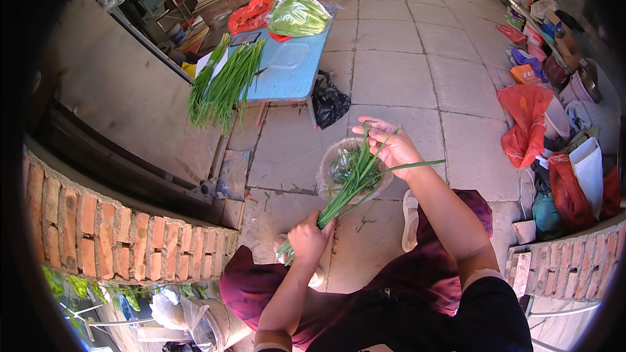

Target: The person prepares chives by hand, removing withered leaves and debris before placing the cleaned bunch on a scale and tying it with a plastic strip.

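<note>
My left hand [309, 238] is closed around the lower part of a bunch of garlic chives [348, 183], whose cut ends stick out below the fist. The leaves slant up and away over a lined bin [326, 187] on the floor between my feet. At their tips, my right hand [393, 150] has a few leaves between thumb and fingers. One long leaf crosses that wrist to the right. Inside the bin lie green trimmings [337, 168], partly hidden by the bunch. More chives [234, 76] hang over the near left edge of a low blue table [279, 85].
On the table are a bagged leafy vegetable [299, 15], a red plastic bag [249, 13], a phone [246, 39], a clear plastic tray [289, 55] and a small knife [260, 72]. A black bag [330, 100] hangs beside it. Bags and basins [557, 112] line the right wall.
</note>
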Demonstrator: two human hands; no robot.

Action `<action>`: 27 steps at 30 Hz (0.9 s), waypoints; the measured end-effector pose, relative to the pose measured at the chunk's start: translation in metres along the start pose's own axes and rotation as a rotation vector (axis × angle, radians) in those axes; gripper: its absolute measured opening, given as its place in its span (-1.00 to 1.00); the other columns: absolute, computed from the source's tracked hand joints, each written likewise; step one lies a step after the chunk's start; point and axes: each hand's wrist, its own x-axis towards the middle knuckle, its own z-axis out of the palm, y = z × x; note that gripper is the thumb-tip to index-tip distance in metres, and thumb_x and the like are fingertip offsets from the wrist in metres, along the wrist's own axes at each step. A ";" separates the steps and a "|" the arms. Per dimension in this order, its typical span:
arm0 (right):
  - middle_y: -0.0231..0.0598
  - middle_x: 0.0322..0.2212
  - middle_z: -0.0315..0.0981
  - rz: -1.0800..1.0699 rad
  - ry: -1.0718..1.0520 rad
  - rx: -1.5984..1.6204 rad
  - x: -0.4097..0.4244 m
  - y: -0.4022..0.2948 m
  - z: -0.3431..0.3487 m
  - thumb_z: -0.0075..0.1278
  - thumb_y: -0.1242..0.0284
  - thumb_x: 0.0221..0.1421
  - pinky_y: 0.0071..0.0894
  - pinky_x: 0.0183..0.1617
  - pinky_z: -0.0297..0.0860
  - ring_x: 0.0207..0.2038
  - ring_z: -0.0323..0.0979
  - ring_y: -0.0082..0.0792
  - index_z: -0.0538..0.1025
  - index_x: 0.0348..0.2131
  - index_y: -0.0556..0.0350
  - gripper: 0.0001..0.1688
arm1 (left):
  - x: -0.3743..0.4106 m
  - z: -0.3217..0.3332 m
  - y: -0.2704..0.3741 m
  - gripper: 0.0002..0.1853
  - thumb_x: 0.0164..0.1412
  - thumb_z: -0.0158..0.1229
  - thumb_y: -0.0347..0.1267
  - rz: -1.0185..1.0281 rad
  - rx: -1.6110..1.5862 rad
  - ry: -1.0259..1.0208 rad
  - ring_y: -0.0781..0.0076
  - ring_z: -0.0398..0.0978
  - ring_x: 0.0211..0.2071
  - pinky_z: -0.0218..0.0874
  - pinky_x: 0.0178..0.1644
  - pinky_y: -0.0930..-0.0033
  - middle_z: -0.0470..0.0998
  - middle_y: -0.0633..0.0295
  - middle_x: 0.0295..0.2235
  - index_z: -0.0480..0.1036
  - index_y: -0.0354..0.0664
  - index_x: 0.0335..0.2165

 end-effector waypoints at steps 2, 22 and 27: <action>-0.23 -0.17 0.51 0.005 -0.005 -0.031 0.000 0.000 0.001 -0.02 0.53 0.21 -0.74 -0.36 0.29 -0.45 0.27 -0.72 0.33 0.09 0.31 -0.52 | 0.000 0.000 0.000 -0.63 0.06 0.26 -0.02 -0.001 -0.001 0.005 0.01 0.50 -0.60 0.27 -0.56 0.10 0.51 0.12 -0.65 0.49 -0.09 -0.41; -0.57 -0.58 0.26 -0.046 0.236 -0.215 -0.003 0.010 -0.003 0.01 0.40 0.18 -0.78 -0.63 -0.05 -0.60 0.11 -0.80 0.55 -0.26 0.16 -0.79 | 0.010 -0.010 -0.011 -0.63 -0.22 0.37 -0.15 0.110 0.108 0.061 0.16 0.47 -0.57 0.29 -0.46 0.19 0.46 0.23 -0.62 0.37 -0.06 -0.52; -0.49 -0.53 0.31 -0.022 0.356 -0.772 0.002 0.005 -0.001 0.10 0.17 0.14 -0.59 -0.52 0.17 -0.52 0.27 -0.59 0.50 -0.17 0.24 -0.53 | 0.010 -0.011 -0.014 -0.64 -0.20 0.37 -0.16 0.099 0.132 0.053 0.15 0.47 -0.54 0.28 -0.47 0.18 0.45 0.24 -0.60 0.38 -0.05 -0.49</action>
